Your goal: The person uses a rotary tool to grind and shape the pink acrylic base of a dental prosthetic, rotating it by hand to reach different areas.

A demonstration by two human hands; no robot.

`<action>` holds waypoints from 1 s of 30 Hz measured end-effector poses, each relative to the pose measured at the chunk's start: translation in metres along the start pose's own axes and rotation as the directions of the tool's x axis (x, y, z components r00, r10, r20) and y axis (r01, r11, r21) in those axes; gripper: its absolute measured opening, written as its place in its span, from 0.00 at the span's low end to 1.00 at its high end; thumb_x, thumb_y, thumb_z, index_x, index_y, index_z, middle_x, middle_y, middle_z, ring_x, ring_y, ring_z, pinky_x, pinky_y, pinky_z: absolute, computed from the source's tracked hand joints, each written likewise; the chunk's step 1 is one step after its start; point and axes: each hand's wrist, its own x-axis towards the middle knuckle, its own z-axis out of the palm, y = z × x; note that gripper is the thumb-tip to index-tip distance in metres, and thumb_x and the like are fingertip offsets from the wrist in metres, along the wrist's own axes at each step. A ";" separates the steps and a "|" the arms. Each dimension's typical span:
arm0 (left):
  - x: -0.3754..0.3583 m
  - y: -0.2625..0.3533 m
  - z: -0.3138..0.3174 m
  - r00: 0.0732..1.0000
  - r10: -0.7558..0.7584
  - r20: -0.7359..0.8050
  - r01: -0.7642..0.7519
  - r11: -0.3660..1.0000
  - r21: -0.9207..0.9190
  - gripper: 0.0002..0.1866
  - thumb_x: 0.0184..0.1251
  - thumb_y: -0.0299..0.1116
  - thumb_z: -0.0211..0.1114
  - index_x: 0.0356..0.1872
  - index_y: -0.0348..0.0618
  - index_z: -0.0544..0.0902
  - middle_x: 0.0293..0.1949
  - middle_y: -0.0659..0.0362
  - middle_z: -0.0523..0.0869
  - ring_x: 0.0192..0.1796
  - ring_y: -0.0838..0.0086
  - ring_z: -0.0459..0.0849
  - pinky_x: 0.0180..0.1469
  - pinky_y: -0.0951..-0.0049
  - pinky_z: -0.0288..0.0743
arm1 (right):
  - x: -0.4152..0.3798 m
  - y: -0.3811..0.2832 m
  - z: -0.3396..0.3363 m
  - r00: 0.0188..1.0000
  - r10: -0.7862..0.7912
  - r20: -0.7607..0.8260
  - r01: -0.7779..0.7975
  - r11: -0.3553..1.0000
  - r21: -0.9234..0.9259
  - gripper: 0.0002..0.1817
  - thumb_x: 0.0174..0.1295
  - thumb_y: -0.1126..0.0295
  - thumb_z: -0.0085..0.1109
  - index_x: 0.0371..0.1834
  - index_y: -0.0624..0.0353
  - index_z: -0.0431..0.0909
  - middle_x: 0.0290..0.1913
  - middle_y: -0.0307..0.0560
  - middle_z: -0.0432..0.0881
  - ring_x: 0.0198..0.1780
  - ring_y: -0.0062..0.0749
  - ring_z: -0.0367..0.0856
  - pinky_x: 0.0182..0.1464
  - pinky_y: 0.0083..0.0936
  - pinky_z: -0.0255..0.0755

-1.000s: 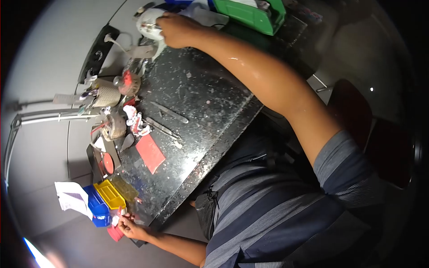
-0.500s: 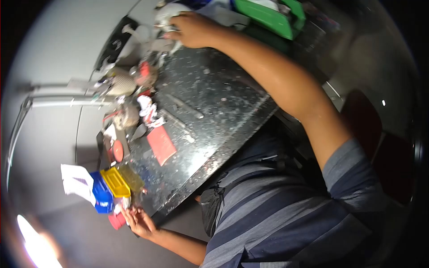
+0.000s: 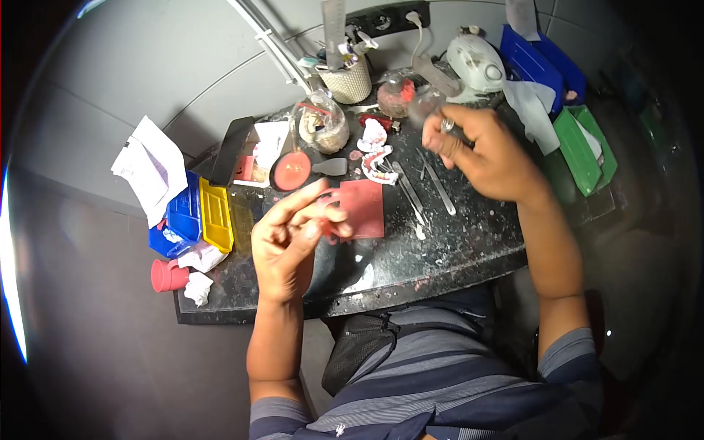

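Note:
My left hand (image 3: 282, 242) is raised over the front of the dark bench, its fingers pinched around a small pink piece (image 3: 327, 229) that looks like wax. Behind those fingertips lies a flat pink wax sheet (image 3: 364, 209). My right hand (image 3: 480, 154) is closed around a blurred, clear, rounded thing, glass-like, with a small metal part (image 3: 446, 125) at the fingers. Pink-and-white dental models (image 3: 378, 166) rest between the hands. Two slim metal tools (image 3: 438, 185) lie beneath my right hand.
A glass jar (image 3: 323, 128), a round pink dish (image 3: 292, 171) and a tool cup (image 3: 346, 82) stand behind. Yellow (image 3: 216, 213) and blue bins and a pink cup (image 3: 169, 276) are at left. A white device (image 3: 475, 62) and green bin (image 3: 587, 150) are at right.
My left hand has moved from beside the pink cup to above the bench, now with a pink piece. My right hand has come forward from the white device. The camera view has turned.

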 end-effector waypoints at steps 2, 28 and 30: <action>0.019 -0.002 0.005 0.994 0.067 0.087 -0.066 0.998 -0.012 0.26 0.71 0.21 0.68 0.69 0.27 0.75 0.48 0.48 0.91 0.48 0.65 0.90 0.56 0.65 0.82 | 0.005 -0.012 0.002 0.991 -0.120 0.066 0.131 0.971 -0.198 0.18 0.73 0.59 0.66 0.34 0.64 0.79 0.19 0.41 0.73 0.23 0.18 0.69 0.28 0.25 0.66; 0.020 -0.026 0.017 0.994 -0.013 0.112 -0.017 0.965 0.261 0.23 0.68 0.22 0.73 0.63 0.29 0.82 0.42 0.54 0.92 0.41 0.80 0.88 0.46 0.79 0.82 | -0.014 -0.010 0.042 0.921 -0.204 0.333 0.355 0.795 -0.493 0.36 0.56 0.31 0.69 0.26 0.59 0.77 0.18 0.46 0.77 0.20 0.43 0.82 0.27 0.36 0.75; 0.021 -0.030 0.016 0.993 0.007 0.121 -0.041 0.960 0.277 0.23 0.68 0.22 0.73 0.63 0.29 0.82 0.42 0.54 0.92 0.41 0.80 0.88 0.46 0.79 0.82 | -0.013 -0.012 0.042 0.925 -0.197 0.325 0.347 0.787 -0.510 0.36 0.56 0.31 0.69 0.27 0.59 0.78 0.18 0.46 0.78 0.21 0.43 0.83 0.28 0.36 0.75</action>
